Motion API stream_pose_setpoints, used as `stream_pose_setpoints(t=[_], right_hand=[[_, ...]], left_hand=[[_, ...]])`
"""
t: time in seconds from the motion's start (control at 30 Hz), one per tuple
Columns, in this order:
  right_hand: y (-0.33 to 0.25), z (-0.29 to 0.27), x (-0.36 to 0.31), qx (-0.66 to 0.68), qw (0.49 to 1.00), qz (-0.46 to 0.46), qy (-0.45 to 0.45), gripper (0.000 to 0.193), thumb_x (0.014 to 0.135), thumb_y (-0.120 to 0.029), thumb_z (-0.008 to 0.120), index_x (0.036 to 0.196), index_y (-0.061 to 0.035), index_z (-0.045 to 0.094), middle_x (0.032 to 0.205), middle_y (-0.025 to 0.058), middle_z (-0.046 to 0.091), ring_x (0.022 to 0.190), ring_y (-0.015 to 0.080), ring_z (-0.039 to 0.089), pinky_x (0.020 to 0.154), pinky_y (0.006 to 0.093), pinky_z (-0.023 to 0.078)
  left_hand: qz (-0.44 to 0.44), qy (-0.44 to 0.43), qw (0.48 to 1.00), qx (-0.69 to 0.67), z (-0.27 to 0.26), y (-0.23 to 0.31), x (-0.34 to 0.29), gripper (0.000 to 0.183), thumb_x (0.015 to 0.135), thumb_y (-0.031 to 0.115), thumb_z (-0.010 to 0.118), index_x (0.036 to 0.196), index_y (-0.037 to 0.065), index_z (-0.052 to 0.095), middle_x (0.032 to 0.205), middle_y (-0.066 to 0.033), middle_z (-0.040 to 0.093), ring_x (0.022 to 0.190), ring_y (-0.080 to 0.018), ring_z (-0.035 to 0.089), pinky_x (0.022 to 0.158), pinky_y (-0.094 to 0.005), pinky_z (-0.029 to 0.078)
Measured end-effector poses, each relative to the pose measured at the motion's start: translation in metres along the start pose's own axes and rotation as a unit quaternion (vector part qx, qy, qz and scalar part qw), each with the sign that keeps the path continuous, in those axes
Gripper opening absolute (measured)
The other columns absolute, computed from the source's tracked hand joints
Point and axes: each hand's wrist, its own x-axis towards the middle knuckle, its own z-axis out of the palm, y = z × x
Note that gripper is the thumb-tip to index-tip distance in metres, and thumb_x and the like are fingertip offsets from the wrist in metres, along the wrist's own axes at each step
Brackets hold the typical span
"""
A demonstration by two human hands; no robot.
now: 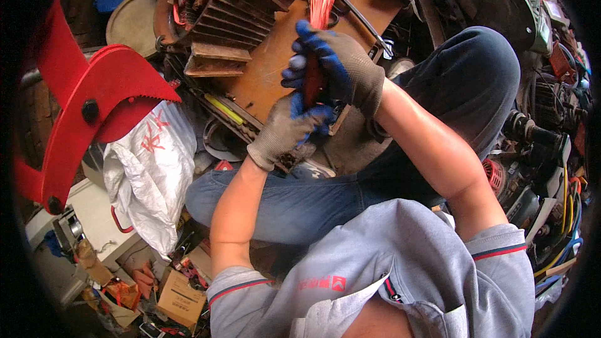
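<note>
Right hand: the right hand, in a grey knit glove with blue-coated fingers, is curled around the upper part of a small dark reddish-brown flat part, fingertips pressed on its face.
Left hand: the left hand, gloved alike, clamps the part's lower end from below, fingers closed.
Part: narrow, dull and dark, mostly hidden between the gloves; it is held over the near edge of the brown wooden board.
Doing it well: I judge a firm two-handed grip, kept close over the board, steadies the work.
Around: a rusty finned motor housing lies at the board's far left; a red-bristled brush is beyond the hands; a white plastic sack sits left of the knees.
</note>
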Motion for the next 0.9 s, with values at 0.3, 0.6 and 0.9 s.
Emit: stream_pose_setpoints(t=[0.3, 0.6, 0.9], right_hand=[[-0.024, -0.019, 0.014, -0.390, 0.916, -0.074, -0.058, 0.043, 0.099, -0.045, 0.059, 0.107, -0.0037, 0.069, 0.093, 0.0076, 0.072, 0.065, 0.0047, 0.057, 0.059, 0.0172, 0.047], [-0.026, -0.004, 0.001, -0.479, 0.877, -0.027, -0.008, 0.038, 0.095, -0.039, 0.067, 0.105, -0.0026, 0.069, 0.086, 0.0035, 0.068, 0.073, 0.0114, 0.062, 0.070, 0.0259, 0.053], [-0.031, 0.013, -0.028, -0.608, 0.792, -0.026, -0.047, 0.040, 0.091, -0.040, 0.070, 0.106, -0.0038, 0.070, 0.087, 0.0097, 0.072, 0.079, 0.0154, 0.068, 0.076, 0.0338, 0.054]], left_hand=[[-0.040, 0.031, 0.988, -0.146, -0.014, -0.004, -0.011, 0.036, 0.096, 0.030, 0.067, 0.104, -0.005, 0.065, 0.076, -0.0093, 0.067, 0.057, -0.0161, 0.062, 0.055, -0.0289, 0.050], [0.000, 0.018, 0.959, -0.281, -0.009, 0.000, -0.010, 0.052, 0.099, 0.046, 0.056, 0.118, -0.003, 0.061, 0.090, -0.0120, 0.070, 0.079, -0.0206, 0.069, 0.074, -0.0333, 0.055], [0.074, -0.009, 0.997, -0.006, -0.006, -0.007, -0.012, 0.028, 0.090, 0.006, 0.068, 0.117, 0.006, 0.066, 0.098, -0.0117, 0.070, 0.088, -0.0243, 0.069, 0.079, -0.0341, 0.057]])
